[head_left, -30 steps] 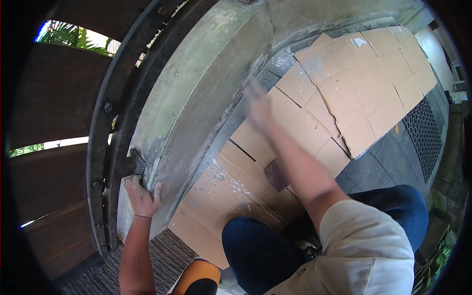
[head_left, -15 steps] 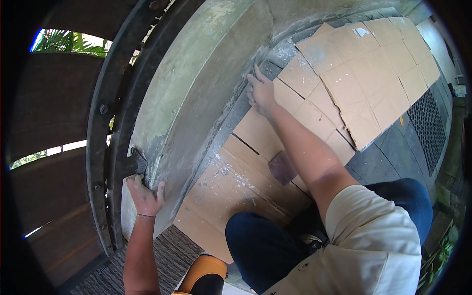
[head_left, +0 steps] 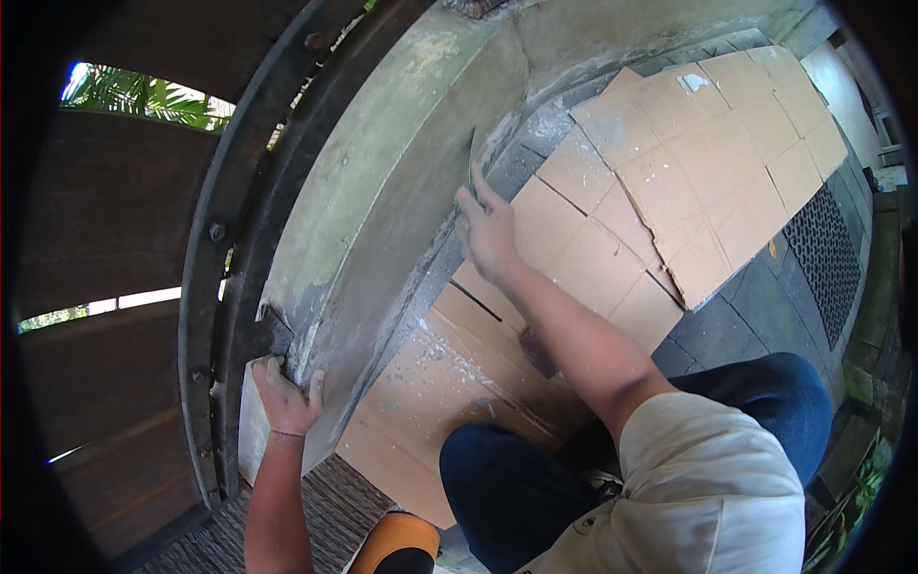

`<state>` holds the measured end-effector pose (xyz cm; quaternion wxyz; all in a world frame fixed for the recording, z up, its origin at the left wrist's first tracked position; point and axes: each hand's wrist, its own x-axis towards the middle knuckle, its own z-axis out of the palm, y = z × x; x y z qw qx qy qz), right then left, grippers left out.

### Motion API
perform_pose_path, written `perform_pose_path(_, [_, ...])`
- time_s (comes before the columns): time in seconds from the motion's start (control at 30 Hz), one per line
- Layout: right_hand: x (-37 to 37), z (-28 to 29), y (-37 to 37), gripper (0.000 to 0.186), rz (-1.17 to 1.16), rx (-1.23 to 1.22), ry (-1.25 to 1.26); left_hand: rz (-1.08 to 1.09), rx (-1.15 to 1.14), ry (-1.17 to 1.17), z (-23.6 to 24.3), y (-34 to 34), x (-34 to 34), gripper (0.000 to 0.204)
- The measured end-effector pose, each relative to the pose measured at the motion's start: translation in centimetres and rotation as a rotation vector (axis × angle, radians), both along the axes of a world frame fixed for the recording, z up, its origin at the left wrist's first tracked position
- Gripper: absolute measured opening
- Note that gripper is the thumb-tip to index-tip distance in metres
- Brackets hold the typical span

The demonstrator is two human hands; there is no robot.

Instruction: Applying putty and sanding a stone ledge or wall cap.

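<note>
My left hand rests over the broken end of a low curved concrete wall, its thumb on the inner face and its fingers on top. My right hand is closed, its index finger stretched along a thin, flat grey blade-like piece. That piece lies against the lower inner face of the wall. How its lower part sits in my palm is hidden. Below my right forearm, a reddish-brown block, partly covered by the arm, lies on the cardboard sheets.
White and grey flecks dot the cardboard, which covers grey floor tiles. A black perforated mat lies at the right. Dark boards on a curved metal frame stand behind the wall. A ribbed dark mat and an orange-and-black object are near my legs.
My right hand has moved left and nearer along the wall's inner face, and the thin grey piece now shows above its fingertip. My left hand keeps its place on the wall's end.
</note>
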<state>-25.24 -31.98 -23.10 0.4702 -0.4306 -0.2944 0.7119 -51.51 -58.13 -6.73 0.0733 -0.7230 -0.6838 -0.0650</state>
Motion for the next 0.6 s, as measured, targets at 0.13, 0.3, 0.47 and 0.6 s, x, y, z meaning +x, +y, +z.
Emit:
perform_pose_path(0.13, [5.1,-1.4,8.1,0.051,-0.141,0.031,-0.033,0.024,-0.037,-0.045,-0.9,0.7,0.6,0.063])
perform_pose_path(0.3, [1.7,-0.7,0.9,0.052,0.105,0.053,-0.163,0.012,-0.019,-0.014,-0.4,-0.3,0.4,0.063])
perform_pose_path(0.47, [5.5,-5.1,4.3,0.052,-0.009,0.415,-0.312,0.027,-0.047,-0.053,-0.8,0.5,0.5,0.064])
perform_pose_path(0.6, [4.2,-0.6,7.9,0.052,-0.061,-0.023,-0.155,0.038,-0.042,-0.022,-0.3,-0.4,0.3,0.064])
